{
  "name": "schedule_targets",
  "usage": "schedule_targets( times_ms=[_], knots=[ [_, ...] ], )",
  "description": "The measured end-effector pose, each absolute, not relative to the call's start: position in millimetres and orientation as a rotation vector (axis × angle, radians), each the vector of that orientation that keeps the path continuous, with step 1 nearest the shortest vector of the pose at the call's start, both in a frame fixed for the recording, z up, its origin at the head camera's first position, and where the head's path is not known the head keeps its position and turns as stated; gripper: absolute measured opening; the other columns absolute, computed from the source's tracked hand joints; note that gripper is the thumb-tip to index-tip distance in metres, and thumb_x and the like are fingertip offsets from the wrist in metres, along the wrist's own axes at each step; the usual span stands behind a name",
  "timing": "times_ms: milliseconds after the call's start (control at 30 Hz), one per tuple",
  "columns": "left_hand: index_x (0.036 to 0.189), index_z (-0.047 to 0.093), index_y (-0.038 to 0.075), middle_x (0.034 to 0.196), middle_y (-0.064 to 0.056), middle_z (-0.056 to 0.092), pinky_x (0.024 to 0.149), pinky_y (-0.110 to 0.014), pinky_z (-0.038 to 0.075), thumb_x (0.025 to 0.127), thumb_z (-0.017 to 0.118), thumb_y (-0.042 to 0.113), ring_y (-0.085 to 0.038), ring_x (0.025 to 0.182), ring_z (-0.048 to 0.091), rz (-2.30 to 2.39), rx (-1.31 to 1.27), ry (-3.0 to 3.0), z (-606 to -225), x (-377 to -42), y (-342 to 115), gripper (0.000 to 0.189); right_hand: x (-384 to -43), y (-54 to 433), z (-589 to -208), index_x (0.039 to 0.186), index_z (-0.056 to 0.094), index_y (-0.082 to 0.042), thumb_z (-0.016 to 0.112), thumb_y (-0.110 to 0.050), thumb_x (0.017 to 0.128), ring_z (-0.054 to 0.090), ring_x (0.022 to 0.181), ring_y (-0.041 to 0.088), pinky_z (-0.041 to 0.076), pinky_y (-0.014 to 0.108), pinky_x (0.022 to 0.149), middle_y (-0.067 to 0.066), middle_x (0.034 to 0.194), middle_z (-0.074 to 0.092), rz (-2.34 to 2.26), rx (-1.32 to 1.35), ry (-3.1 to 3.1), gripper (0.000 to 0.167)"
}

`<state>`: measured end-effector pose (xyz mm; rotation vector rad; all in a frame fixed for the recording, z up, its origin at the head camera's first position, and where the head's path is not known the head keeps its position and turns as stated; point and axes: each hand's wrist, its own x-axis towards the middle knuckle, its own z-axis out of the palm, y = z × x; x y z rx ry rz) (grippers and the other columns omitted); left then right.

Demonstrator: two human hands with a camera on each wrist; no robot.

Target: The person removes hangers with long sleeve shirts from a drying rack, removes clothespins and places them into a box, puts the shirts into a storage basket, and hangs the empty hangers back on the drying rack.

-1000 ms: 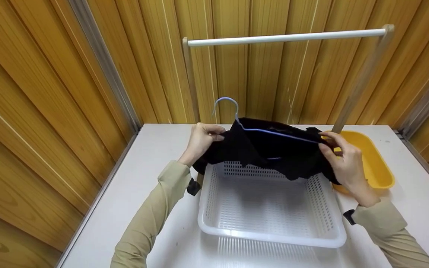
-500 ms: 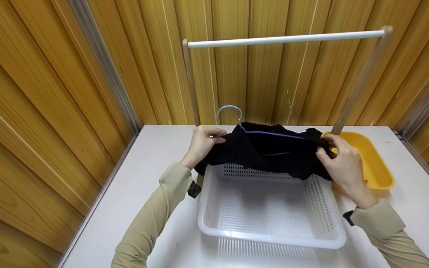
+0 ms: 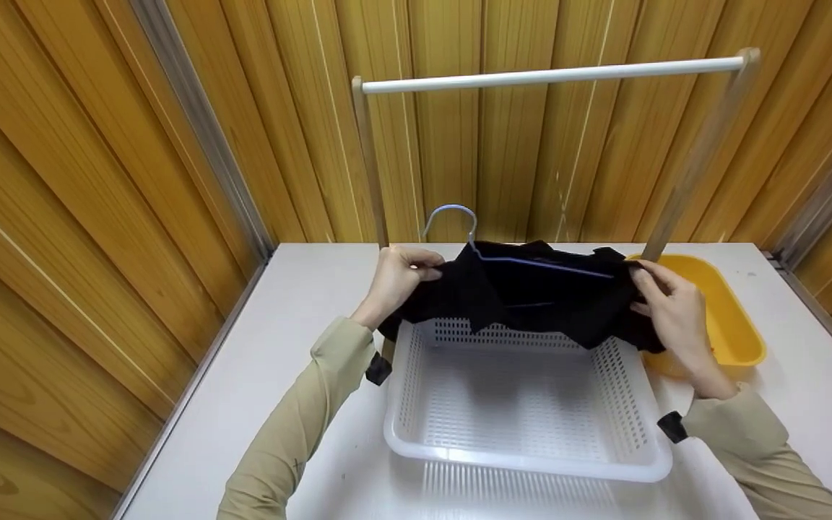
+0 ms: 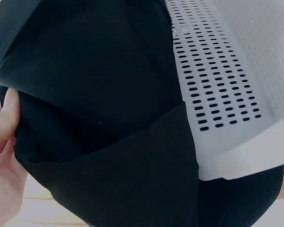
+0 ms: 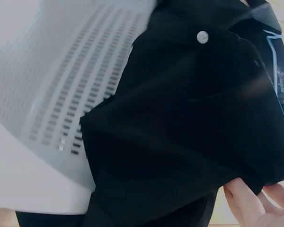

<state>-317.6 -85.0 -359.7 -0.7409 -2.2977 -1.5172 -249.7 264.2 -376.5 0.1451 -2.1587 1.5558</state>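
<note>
A black shirt (image 3: 452,296) is spread between my hands over the far end of the white basket (image 3: 531,464). Inside its open neck lies a blue hanger (image 3: 546,266), hook standing up at the left. My left hand (image 3: 396,283) pinches the left shoulder between thumb and fingers. At the opposite shoulder, my right hand (image 3: 676,312) holds the cloth, fingertips partly hidden by it. The right wrist view shows a white button (image 5: 202,37) and a neck label (image 5: 283,87) beside the hanger. Folded black cloth (image 4: 94,104) fills much of the left wrist view.
Behind the basket stands a rack with a white rod (image 3: 553,76) on wooden posts. To the right, a yellow tub (image 3: 737,325) sits partly behind my right hand. The white table (image 3: 300,375) meets wood-patterned walls at the back and left.
The hanger's hook has dropped a little and shifted right. My right hand has changed its hold on the right shoulder, which now covers the bar's end less than half a second ago. My left hand keeps its pinch.
</note>
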Motion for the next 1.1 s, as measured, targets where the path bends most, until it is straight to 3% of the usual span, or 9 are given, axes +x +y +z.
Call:
schedule_targets(
  times_ms=[100,300,400,533,833,1100],
  knots=[
    [0.079,0.07,-0.003,0.079,-0.007,0.066,0.069,-0.026,0.048,0.068,0.072,-0.01,-0.011,0.074,0.059,-1.505,-0.806,-2.314,-359.1,-318.2,-83.9,0.013,-250.5,268.7,-376.8,0.111,0.062,0.0,0.056,-0.017,0.091,0.061,0.071,0.006,0.05,0.023,0.059,-0.009,0.091,0.062,1.802,0.141,-2.077,0.027],
    [0.082,0.067,-0.007,0.079,-0.014,0.065,0.07,-0.032,0.047,0.072,0.066,-0.014,-0.023,0.075,0.058,-1.532,-0.89,-2.336,-348.1,-307.8,-82.4,0.012,-254.3,272.4,-378.0,0.093,0.065,-0.024,0.055,-0.023,0.091,0.062,0.068,0.008,0.05,0.023,0.061,-0.006,0.085,0.061,2.044,0.069,-2.054,0.011],
    [0.083,0.064,-0.011,0.081,-0.019,0.063,0.072,-0.036,0.046,0.073,0.064,-0.014,-0.028,0.077,0.057,-1.544,-0.911,-2.359,-337.0,-296.4,-80.2,0.011,-256.8,273.3,-377.9,0.09,0.063,-0.021,0.05,-0.028,0.093,0.062,0.07,0.008,0.05,0.023,0.063,-0.005,0.082,0.06,2.089,0.026,-2.125,0.015],
    [0.084,0.063,-0.012,0.082,-0.019,0.063,0.072,-0.033,0.046,0.074,0.064,-0.013,-0.028,0.078,0.058,-1.522,-0.923,-2.386,-330.1,-288.3,-78.5,0.01,-259.5,274.9,-378.1,0.087,0.061,-0.017,0.047,-0.031,0.094,0.061,0.071,0.007,0.05,0.023,0.063,-0.006,0.078,0.06,2.094,-0.02,-2.197,0.02],
    [0.086,0.062,-0.014,0.085,-0.022,0.061,0.073,-0.034,0.046,0.075,0.062,-0.015,-0.032,0.078,0.057,-1.572,-0.945,-2.392,-331.4,-289.9,-81.2,0.011,-264.6,279.8,-378.8,0.076,0.062,-0.014,0.049,-0.022,0.093,0.058,0.066,0.006,0.049,0.021,0.062,-0.004,0.073,0.058,2.07,-0.032,-2.262,0.023],
    [0.084,0.067,-0.007,0.082,-0.012,0.064,0.07,-0.029,0.046,0.074,0.064,-0.013,-0.018,0.074,0.057,-1.556,-0.937,-2.383,-357.0,-317.3,-84.2,0.012,-268.7,288.4,-379.8,0.083,0.063,-0.016,0.049,-0.012,0.093,0.061,0.069,0.01,0.05,0.024,0.062,0.0,0.077,0.063,2.301,0.115,-2.147,0.018]
  ],
)
